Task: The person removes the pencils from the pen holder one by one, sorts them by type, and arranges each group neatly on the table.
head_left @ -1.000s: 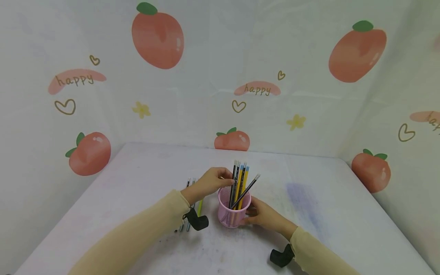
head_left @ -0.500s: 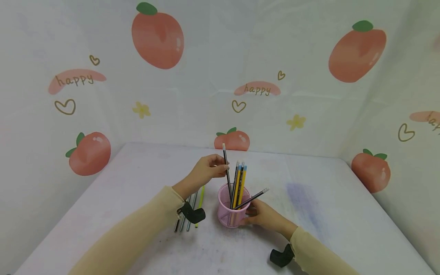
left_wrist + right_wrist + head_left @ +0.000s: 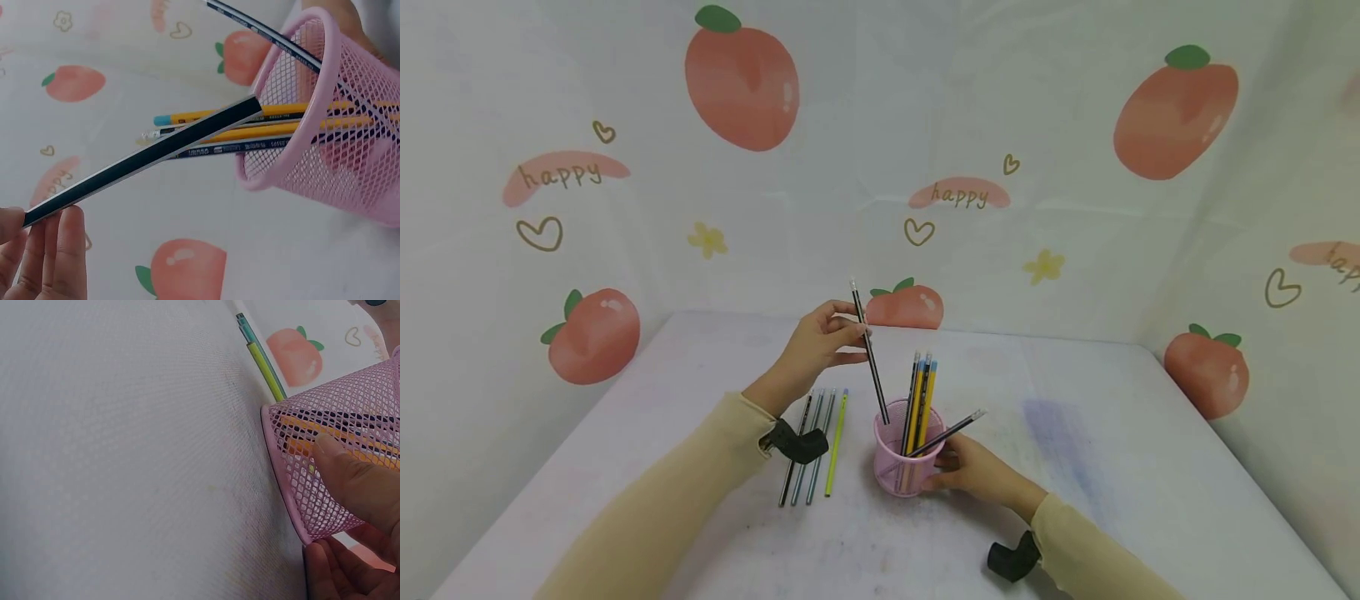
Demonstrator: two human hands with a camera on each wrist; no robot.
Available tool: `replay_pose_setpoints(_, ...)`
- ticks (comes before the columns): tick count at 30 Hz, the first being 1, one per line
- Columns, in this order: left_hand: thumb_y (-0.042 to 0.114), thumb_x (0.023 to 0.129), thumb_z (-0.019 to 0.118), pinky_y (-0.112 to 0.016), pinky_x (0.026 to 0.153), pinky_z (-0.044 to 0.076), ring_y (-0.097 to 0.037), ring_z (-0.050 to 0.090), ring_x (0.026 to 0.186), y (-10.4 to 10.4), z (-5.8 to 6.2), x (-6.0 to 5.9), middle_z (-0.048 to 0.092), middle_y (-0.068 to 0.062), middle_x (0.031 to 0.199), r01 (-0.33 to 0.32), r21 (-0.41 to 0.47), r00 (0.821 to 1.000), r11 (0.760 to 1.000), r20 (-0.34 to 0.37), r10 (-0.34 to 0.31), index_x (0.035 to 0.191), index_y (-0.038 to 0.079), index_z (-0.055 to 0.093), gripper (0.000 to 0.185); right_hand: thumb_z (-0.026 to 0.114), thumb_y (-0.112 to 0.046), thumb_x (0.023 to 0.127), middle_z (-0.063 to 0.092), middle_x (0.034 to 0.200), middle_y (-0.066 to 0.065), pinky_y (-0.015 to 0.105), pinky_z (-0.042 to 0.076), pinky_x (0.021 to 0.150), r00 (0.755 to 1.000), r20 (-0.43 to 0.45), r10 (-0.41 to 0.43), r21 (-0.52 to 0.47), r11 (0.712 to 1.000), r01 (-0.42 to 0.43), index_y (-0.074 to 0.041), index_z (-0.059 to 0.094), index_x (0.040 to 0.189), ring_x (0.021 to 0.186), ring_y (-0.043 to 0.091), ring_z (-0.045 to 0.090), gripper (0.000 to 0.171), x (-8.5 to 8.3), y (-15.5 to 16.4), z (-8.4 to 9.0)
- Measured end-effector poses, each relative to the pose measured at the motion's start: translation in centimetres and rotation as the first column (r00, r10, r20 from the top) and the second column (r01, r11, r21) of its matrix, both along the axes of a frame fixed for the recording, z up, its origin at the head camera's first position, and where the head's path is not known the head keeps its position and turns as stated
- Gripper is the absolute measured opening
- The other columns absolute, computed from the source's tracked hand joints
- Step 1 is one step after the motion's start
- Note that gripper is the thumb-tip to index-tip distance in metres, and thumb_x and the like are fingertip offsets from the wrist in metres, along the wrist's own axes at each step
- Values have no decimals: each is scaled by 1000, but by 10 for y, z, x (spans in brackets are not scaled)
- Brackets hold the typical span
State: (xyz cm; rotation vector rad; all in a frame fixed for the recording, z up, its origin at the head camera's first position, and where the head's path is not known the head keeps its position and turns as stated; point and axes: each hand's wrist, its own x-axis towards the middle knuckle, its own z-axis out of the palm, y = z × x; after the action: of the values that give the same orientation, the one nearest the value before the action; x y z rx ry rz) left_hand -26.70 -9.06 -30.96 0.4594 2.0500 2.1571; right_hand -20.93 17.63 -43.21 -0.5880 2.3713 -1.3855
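Note:
My left hand (image 3: 814, 346) pinches a black striped pencil (image 3: 871, 358) near its eraser end, between thumb and fingers. In the left wrist view the pencil's lower end (image 3: 240, 112) overlaps the rim of the pink mesh pencil cup (image 3: 290, 159). Yellow and black pencils (image 3: 921, 400) stand in the cup, and one dark pencil (image 3: 951, 432) leans out to the right. Low on the cup's right side, my right hand (image 3: 977, 471) grips the wall; the right wrist view has its thumb (image 3: 353, 481) against the mesh.
Left of the cup, several pencils lie side by side on the white table (image 3: 880, 550): dark and grey ones (image 3: 815, 475) and a yellow-green one (image 3: 836, 446). A fruit-printed cloth (image 3: 850, 208) hangs behind. Black wrist mounts (image 3: 1013, 558) sit on both sleeves.
My left hand has drawn the black pencil up out of the cup and moved left with it. The leaning pencil has tipped further right. My right hand stays at the cup.

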Motion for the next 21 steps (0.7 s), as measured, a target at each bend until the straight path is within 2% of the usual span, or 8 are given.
replay_pose_setpoints(9, 6, 94, 58, -38, 79, 59, -15, 64, 85, -20, -6, -6, 62, -3, 99, -2, -123, 999, 992, 44, 7, 126, -2, 46, 34, 80, -18, 79, 50, 137, 26, 50, 44, 103, 1000, 10, -17, 18, 1000, 17, 6, 40, 139, 122, 41, 54, 75, 0, -1, 2)
replay_pose_setpoints(17, 7, 95, 57, -34, 77, 60, -14, 63, 84, -46, -27, -12, 59, -3, 100, -31, -187, 994, 982, 96, 49, 127, -6, 45, 36, 80, -17, 79, 51, 135, 26, 50, 44, 103, 1000, 1, -22, 18, 1000, 22, 5, 41, 138, 122, 41, 55, 73, 1, -1, 0)
replay_pose_setpoints(21, 8, 96, 55, -33, 78, 59, -14, 63, 86, -59, -38, -11, 61, -5, 102, -47, -248, 991, 968, 111, 76, 129, -8, 45, 38, 80, -18, 80, 50, 136, 26, 50, 45, 103, 1000, -2, -15, 11, 1000, 15, 4, 40, 140, 122, 40, 55, 76, 0, -1, 0)
